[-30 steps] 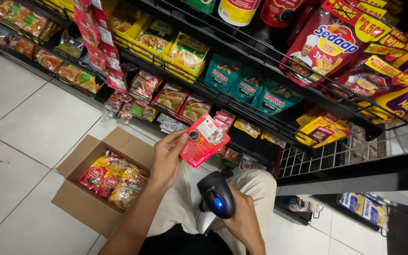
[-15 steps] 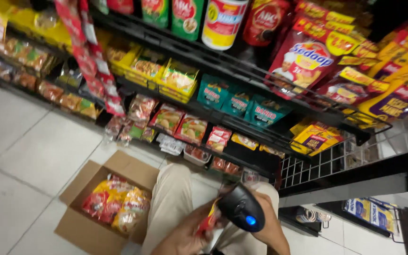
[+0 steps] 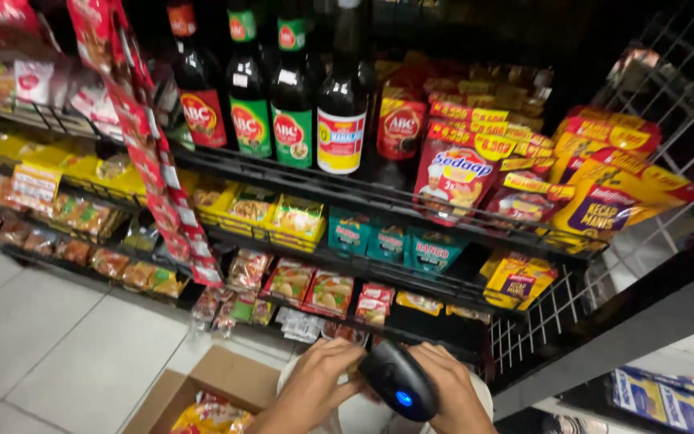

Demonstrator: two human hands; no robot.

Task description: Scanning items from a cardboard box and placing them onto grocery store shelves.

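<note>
While hands (image 3: 379, 386) meet, black scanner (image 3: 398, 391), red sachets (image 3: 375, 304).

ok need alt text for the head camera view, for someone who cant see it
A person's right hand holds a black handheld scanner with a blue light, the left hand touching its front end. Behind them, black wire shelves carry dark sauce bottles and colourful food packets. An open cardboard box of packets sits on the tiled floor.

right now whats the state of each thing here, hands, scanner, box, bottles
left hand: fingers curled, touching the scanner
right hand: gripping the scanner
scanner: held, blue light on
cardboard box: flaps open, packets inside
sauce bottles: upright on the shelf
</note>
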